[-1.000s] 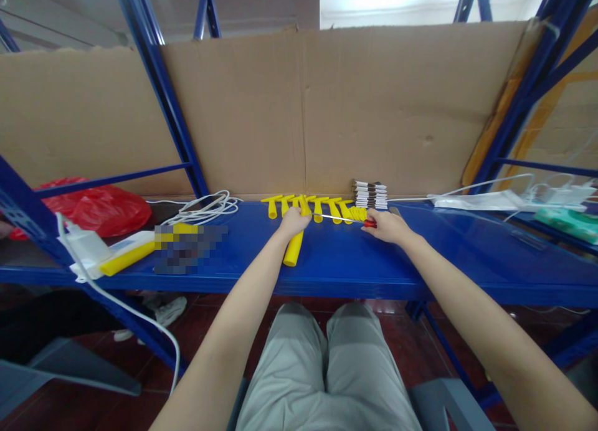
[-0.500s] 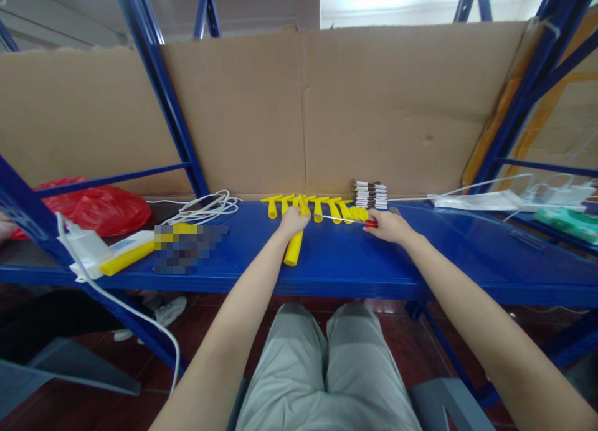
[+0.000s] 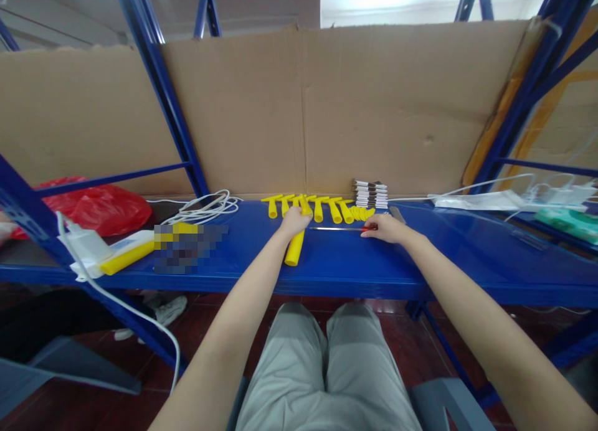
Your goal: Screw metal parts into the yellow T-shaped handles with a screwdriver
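Note:
My left hand [image 3: 295, 220] is closed around a yellow piece with a thick tube handle [image 3: 294, 251], whose lower end points toward the table's front edge. In my right hand [image 3: 387, 228] is a screwdriver [image 3: 335, 228] with a red handle and a long thin metal shaft. That shaft lies level, its tip pointing left and close to the yellow piece. Behind my hands stands a row of several yellow T-shaped pieces [image 3: 319, 210]. Small yellow parts [image 3: 359, 213] lie in an overlapping line just left of my right hand.
A stack of white and brown packets [image 3: 370, 195] stands against the cardboard wall [image 3: 233, 113]. Coiled white cable [image 3: 210, 208], a red plastic bag [image 3: 100, 208] and a white adapter [image 3: 88, 244] are at left. A grey flat item [image 3: 398, 215] lies beyond my right hand.
The screwdriver has come down toward me, away from the yellow piece's top, and its shaft is now level. My left hand has stayed nearly still with the yellow piece.

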Motion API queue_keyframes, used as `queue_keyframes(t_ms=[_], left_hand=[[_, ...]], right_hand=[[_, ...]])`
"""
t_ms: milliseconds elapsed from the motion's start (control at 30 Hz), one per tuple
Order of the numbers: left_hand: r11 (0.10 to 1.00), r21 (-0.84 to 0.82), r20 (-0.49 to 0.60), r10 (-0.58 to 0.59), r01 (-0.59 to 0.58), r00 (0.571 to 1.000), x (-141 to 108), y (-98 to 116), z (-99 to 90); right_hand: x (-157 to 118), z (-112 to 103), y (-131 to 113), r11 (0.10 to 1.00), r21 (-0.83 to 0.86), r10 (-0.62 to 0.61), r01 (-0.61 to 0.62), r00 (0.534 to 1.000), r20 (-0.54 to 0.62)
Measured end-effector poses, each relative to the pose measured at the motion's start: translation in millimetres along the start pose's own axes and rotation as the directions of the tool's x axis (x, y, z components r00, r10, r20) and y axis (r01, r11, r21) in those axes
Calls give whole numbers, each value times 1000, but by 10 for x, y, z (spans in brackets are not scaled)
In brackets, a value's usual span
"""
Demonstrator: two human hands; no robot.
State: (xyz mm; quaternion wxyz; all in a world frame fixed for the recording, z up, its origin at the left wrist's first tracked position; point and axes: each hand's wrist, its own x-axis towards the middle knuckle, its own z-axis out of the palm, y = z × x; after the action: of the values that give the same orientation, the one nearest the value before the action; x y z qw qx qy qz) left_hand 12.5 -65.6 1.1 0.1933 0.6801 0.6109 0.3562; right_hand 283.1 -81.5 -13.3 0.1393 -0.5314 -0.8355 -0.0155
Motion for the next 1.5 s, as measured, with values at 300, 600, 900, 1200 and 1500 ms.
queue_keyframes(t_ms=[300,600,900,1200,1500], left_hand=[[1000,-5,19,-16,16,1000,-17,21,-1],[1000,10,13,-10,9,1000,-14,16,-8],[1000,26,11,-2,2,1000,-8,6,-1],[999,40,22,24,-25,999,5,-3,1],[995,-87,94,60,-52,994,-24,36,22]], right_hand=[[-17,9,-31,988,147,41,-42,999,8],[-14,24,-19,987,158,25,-23,1000,-10],[-14,34,-14,989,146,21,-18,1000,-19],[25,20,-167,999,-11,-33,31,986,-161],[410,-48,-701,974,-132,-203,182,964,-174]])
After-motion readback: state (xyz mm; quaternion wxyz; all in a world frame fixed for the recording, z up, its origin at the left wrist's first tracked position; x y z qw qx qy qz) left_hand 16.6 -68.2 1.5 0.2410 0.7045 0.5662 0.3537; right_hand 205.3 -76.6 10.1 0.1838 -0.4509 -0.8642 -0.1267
